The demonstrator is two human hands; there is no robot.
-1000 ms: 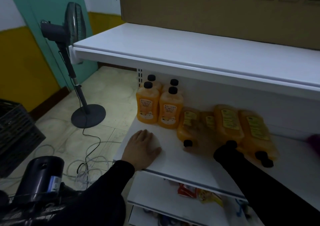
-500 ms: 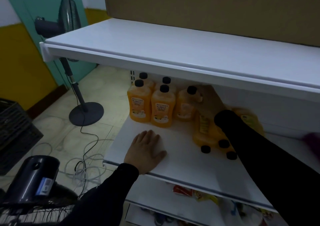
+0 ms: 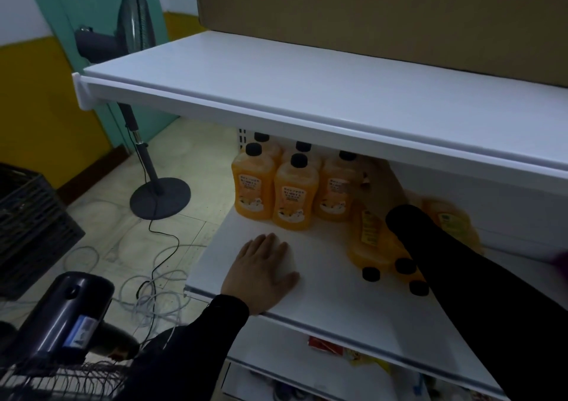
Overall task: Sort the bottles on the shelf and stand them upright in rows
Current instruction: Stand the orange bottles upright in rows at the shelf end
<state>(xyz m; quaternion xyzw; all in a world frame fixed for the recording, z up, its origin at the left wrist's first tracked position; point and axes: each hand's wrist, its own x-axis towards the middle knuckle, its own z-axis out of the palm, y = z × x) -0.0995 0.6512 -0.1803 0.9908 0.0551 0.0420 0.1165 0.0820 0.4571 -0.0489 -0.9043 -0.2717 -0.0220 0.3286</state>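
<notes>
So, left hand [image 3: 265,273] lies flat w/ fingers spread on the front edge of the white shelf [image 3: 338,302], palm down, holding nothing. Right hand [image 3: 379,185] reaches deep under the upper shelf [image 3: 307,93], next to the rightmost upright bottle [image 3: 336,190]; it looks to be touching that bottle's right side, but the spot is dim and blurred, so can't tell if the fingers wrap it or just rest against it. Upright orange bottles w/ black caps stand at the shelf's back-left: two in front [image 3: 254,185] [image 3: 295,196], two more behind (only caps and shoulders show), plus the rightmost one. Just right of them, approx. three bottles lie on their sides [image 3: 367,237], caps toward the front edge, partly hidden by the black right sleeve [image 3: 461,277]. A big cardboard box [image 3: 368,10] sits on the upper shelf. Off left on the floor: a pedestal fan [image 3: 135,31], a dark crate [image 3: 27,225], loose cables [image 3: 153,293].
</notes>
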